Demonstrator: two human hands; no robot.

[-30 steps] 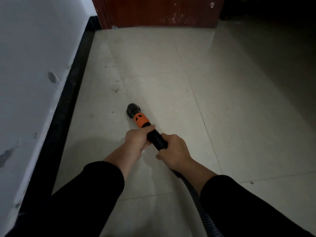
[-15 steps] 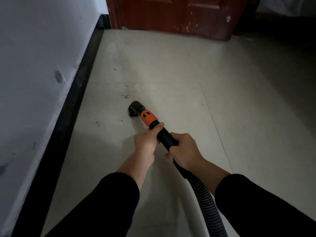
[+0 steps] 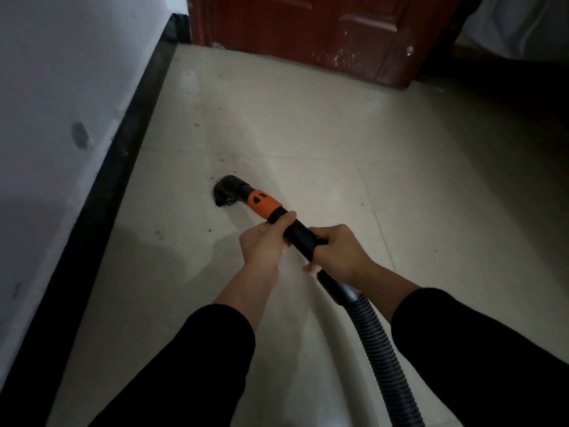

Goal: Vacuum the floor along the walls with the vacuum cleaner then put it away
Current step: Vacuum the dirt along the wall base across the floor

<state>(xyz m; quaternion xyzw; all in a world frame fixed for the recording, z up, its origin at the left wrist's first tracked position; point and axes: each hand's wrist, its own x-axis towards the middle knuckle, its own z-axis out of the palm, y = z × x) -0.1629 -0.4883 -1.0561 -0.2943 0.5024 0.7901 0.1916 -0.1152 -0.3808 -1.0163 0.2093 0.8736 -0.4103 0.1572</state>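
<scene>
Vacuum tube (image 3: 300,234), black plastic, orange collar: your left hand (image 3: 263,245) curls round it behind the collar, your right hand (image 3: 341,251) grips further back. Nozzle (image 3: 228,191), ahead of your fingertips, on pale tiled floor (image 3: 308,134).

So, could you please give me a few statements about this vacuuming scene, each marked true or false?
1. Both the left hand and the right hand grip the wand. True.
2. The nozzle touches the baseboard. False: it is out on the floor, apart from the baseboard.
3. The collar behind the nozzle is blue. False: it is orange.
4. A red-brown door stands ahead. True.
5. The hose trails back under the left arm. False: it runs back beside the right sleeve.
</scene>
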